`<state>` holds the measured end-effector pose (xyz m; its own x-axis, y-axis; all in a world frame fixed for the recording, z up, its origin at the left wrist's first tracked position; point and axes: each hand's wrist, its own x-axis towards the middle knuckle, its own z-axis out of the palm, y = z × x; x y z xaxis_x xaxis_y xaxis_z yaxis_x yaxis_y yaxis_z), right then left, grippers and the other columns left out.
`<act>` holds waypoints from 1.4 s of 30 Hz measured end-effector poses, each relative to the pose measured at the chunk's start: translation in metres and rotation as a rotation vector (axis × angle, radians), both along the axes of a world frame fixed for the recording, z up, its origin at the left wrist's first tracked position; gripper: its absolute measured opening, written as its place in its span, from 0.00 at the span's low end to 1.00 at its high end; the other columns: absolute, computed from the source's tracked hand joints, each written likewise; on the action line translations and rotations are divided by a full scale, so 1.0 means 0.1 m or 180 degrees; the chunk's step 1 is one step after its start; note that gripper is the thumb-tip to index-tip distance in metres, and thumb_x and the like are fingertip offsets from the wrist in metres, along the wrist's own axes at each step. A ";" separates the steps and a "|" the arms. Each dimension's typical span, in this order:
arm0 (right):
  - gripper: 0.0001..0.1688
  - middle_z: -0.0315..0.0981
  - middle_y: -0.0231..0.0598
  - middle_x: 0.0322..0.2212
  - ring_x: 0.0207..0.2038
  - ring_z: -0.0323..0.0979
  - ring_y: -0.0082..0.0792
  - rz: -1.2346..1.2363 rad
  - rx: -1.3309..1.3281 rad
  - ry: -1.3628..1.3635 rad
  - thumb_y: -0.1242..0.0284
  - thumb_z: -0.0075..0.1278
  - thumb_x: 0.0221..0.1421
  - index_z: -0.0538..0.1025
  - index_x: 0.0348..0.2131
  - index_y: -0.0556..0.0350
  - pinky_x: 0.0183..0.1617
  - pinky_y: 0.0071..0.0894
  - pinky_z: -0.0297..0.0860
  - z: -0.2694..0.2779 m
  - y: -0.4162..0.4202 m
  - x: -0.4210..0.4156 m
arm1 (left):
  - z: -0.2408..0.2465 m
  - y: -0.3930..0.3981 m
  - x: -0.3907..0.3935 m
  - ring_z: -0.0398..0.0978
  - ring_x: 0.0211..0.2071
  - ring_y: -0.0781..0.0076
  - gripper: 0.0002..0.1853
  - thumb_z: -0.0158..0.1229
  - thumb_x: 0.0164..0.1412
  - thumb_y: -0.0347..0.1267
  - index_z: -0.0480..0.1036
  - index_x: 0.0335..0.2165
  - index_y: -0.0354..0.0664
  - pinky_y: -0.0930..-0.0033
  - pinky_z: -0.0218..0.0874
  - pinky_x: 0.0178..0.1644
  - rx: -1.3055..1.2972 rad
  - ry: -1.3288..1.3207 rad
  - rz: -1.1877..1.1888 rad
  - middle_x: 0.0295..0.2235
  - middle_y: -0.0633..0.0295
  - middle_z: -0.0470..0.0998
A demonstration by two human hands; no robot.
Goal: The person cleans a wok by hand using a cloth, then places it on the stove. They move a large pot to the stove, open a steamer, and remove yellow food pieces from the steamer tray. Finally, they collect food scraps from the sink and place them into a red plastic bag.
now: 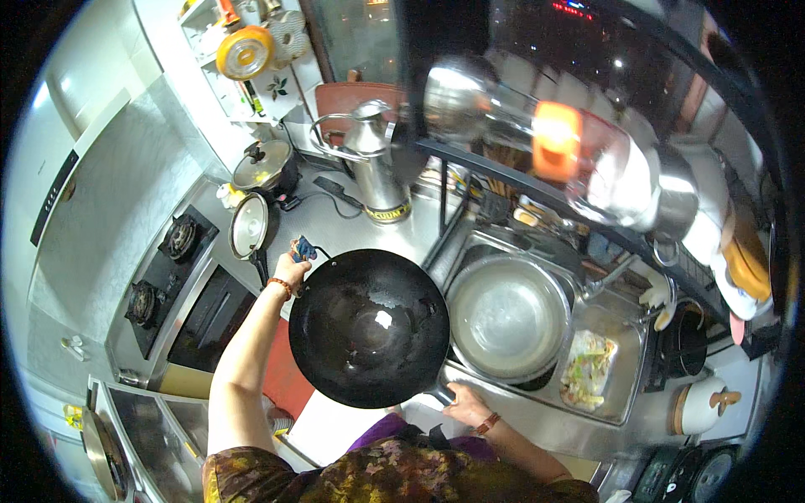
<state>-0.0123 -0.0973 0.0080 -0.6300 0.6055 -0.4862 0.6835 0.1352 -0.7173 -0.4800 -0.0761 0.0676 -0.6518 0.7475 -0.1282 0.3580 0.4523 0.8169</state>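
Note:
A large black wok (370, 328) is held level in front of my body, with wet, shiny patches inside. My left hand (292, 271) grips its cloth-wrapped side handle (303, 249) at the upper left. At the lower right, my right hand (466, 404) is closed on the wok's long handle (438, 393). Right beside the wok, a wide metal basin (510, 319) holding clear liquid sits over the left sink bowl. A tray of food scraps (589, 371) lies in the right sink bowl (619, 402).
A two-burner gas stove (168, 273) is on the left. Lidded pans (249, 226) and a steel vacuum jug (379, 182) stand on the back counter. A black dish rack (503, 166) rises behind the sink, beside the faucet (607, 276). A white canister (701, 405) stands at the right.

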 end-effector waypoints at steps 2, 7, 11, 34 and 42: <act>0.25 0.70 0.45 0.24 0.25 0.70 0.36 -0.0202 -0.0129 0.0002 0.71 0.56 0.32 0.69 0.36 0.58 0.31 0.31 0.65 -0.18 -0.06 -0.33 | -0.05 0.15 -0.22 0.63 0.19 0.79 0.11 0.55 0.38 0.26 0.68 0.27 0.36 0.74 0.57 0.25 0.0080 0.0071 0.0039 0.19 0.68 0.68; 0.26 0.69 0.45 0.22 0.27 0.70 0.38 -0.0344 0.0491 0.0116 0.69 0.54 0.30 0.69 0.34 0.63 0.32 0.32 0.65 -0.32 -0.13 -0.97 | -0.37 0.52 -0.89 0.68 0.22 0.77 0.13 0.56 0.38 0.28 0.70 0.28 0.36 0.74 0.60 0.29 0.0449 0.0049 -0.0169 0.22 0.65 0.71; 0.24 0.69 0.46 0.22 0.27 0.70 0.38 -0.0413 0.0472 0.0151 0.69 0.54 0.31 0.68 0.33 0.61 0.31 0.33 0.65 -0.23 -0.05 -1.42 | -0.33 0.80 -1.07 0.71 0.26 0.64 0.17 0.57 0.37 0.31 0.71 0.31 0.36 0.69 0.61 0.33 0.0397 0.0806 -0.0140 0.25 0.54 0.74; 0.13 0.68 0.33 0.29 0.32 0.66 0.21 0.0345 -0.0922 0.2803 0.82 0.49 0.44 0.68 0.34 0.61 0.36 0.19 0.65 0.97 0.52 -1.99 | 0.52 -0.84 1.43 0.70 0.24 0.57 0.23 0.63 0.38 0.39 0.62 0.29 0.36 0.64 0.63 0.28 0.0291 0.0752 -0.1316 0.22 0.55 0.68; 0.31 0.63 0.40 0.39 0.43 0.62 0.31 -0.0130 -0.3153 0.3779 0.84 0.43 0.45 0.54 0.50 0.55 0.50 0.30 0.57 1.12 0.55 -1.92 | 0.30 -0.95 1.68 0.70 0.22 0.77 0.16 0.39 0.60 0.38 0.65 0.35 0.34 0.78 0.61 0.28 0.1322 -0.2110 -0.0954 0.24 0.66 0.69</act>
<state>-0.2038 -0.0427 0.1200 -0.9230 0.3799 0.0614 -0.3335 -0.7101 -0.6201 -0.3120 -0.1709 0.0972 -0.3047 0.9481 -0.0908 -0.1980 0.0302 0.9797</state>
